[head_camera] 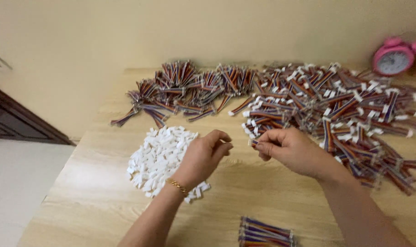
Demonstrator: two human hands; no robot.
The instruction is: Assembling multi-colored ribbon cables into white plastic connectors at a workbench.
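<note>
The pile of white connector housings (160, 155) lies on the wooden table (93, 192), and I use it as the landmark. The left hand (203, 158) hovers just at the right edge of this pile, with a gold bracelet (177, 185) on its wrist. Its fingers (219, 137) are curled loosely and partly open; whether they hold a small white piece, I cannot tell. A few loose white housings lie under the wrist.

To the right of the pile, near the left hand but not touching it, is the right hand (288, 148). Its fingers (263, 146) are pinched together on the end of a short multicoloured wire piece (253, 142), of which only the tip shows, pointing toward the left hand.

Behind the pile, toward the wall, lie bundles of multicoloured ribbon wires (185, 89) without white ends. To the right of the pile and behind the right hand spreads a big heap of wires with white connectors (345, 110). Far right of the pile, at the table's back corner, stands a pink alarm clock (393, 57). In front of the pile and to the right, at the near edge of the table, lies a small bundle of wires (265, 231).
</note>
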